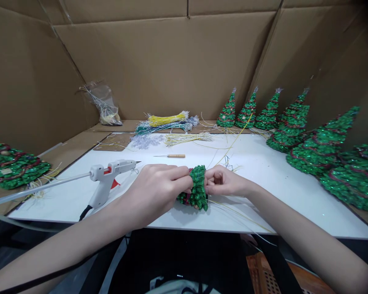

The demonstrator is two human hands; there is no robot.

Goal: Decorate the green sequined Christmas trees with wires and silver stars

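A small green Christmas tree point(199, 188) with a red garland lies tipped on its side, its base facing right. My left hand point(159, 185) is wrapped around the tree from the left, covering its upper part. At the base, my right hand point(222, 181) has its fingers curled and pressed together; a yellow wire point(237, 136) rises from near them. What exactly the right fingertips pinch is hidden. More thin wires point(242, 214) trail from the base over the white board point(257, 163).
A white glue gun point(106, 179) stands left of my hands. Beyond them lie a wooden-handled awl point(175, 156), yellow wire bundles point(168, 118) and clear ornaments point(145, 141). Finished-looking trees point(322, 141) line the right side; another tree point(14, 165) is at left. Cardboard walls point(159, 65) enclose the board.
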